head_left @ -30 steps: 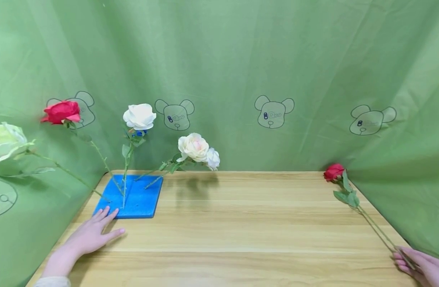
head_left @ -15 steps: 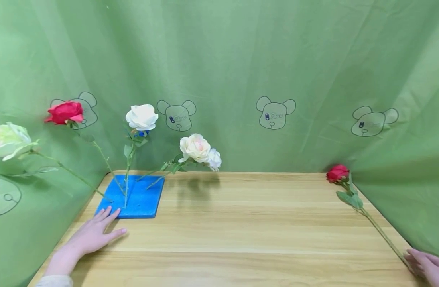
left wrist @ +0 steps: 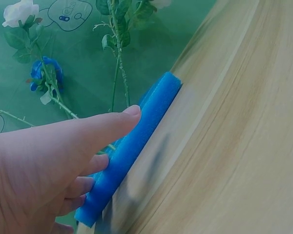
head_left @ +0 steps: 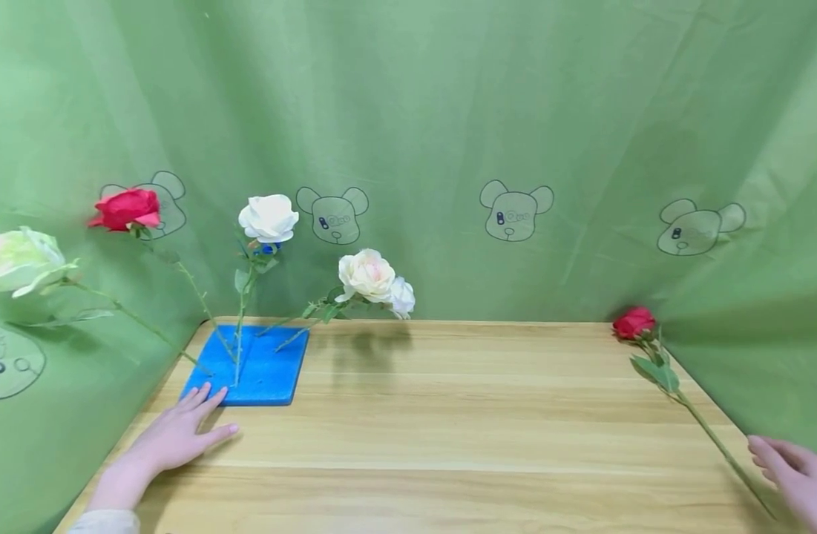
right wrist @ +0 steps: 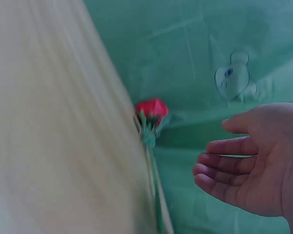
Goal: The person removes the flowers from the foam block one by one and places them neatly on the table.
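Observation:
My left hand (head_left: 177, 436) lies with fingers spread, its fingertips resting on the near edge of a blue foam board (head_left: 268, 378). Stems of several artificial flowers stand in that board: a red rose (head_left: 126, 210), a white rose (head_left: 268, 218), a pale green flower (head_left: 19, 261) and a cream rose (head_left: 366, 275). A blue flower (left wrist: 45, 74) shows in the left wrist view. On the right of the table lies another red rose (head_left: 634, 323) with a long green stem. Beside that stem, apart from it, is my right hand (head_left: 792, 475), fingers loosely bent and holding nothing.
A wooden table (head_left: 488, 430) carries everything. Green cloth (head_left: 408, 111) with bear-head outlines hangs behind it and along both sides. The standing flowers lean outward above the board, some past the table's left edge.
My right hand has let go of the red rose's stem and moved slightly away from it; the rose now lies on the table. The left hand keeps its place on the board.

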Motion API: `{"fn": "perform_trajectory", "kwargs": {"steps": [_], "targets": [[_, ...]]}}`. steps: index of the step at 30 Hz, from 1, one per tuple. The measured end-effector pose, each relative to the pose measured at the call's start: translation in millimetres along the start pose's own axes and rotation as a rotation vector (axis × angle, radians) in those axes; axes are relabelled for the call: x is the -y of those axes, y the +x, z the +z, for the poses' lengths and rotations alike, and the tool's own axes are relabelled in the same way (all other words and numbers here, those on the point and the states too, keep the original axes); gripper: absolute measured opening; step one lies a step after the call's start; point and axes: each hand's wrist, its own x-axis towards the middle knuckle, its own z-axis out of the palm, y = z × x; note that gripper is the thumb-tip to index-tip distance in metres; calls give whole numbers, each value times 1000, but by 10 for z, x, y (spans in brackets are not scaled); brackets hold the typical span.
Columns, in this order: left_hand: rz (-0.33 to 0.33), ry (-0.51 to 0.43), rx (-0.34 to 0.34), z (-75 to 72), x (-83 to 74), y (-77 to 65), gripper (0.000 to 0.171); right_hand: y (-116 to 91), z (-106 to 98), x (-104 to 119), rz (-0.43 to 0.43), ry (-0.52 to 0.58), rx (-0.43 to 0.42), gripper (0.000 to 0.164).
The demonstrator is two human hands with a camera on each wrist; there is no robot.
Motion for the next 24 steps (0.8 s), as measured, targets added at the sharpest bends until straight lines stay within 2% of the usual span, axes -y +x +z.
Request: {"fn": "perform_trajectory", "kwargs": {"steps": [3, 6, 9, 13, 19, 24], "targets": [[1, -1, -3, -4, -4, 6, 83, 23, -10, 202, -24, -125, 10, 51], [0, 2, -3, 7, 6, 12, 83, 45, 0, 420, -32, -232, 25, 64], [-5, 3, -3, 23, 20, 10, 83, 67, 37, 619, -59, -324, 35, 63], [-7, 8, -6, 31, 21, 14, 82, 86, 115, 849, -112, -384, 23, 62], [-7, 19, -8, 3, -14, 6, 81, 85, 239, 1178, -192, -342, 35, 56], [-6, 31, -10, -3, -21, 6, 80, 72, 385, 1376, -316, -282, 32, 43]]}}
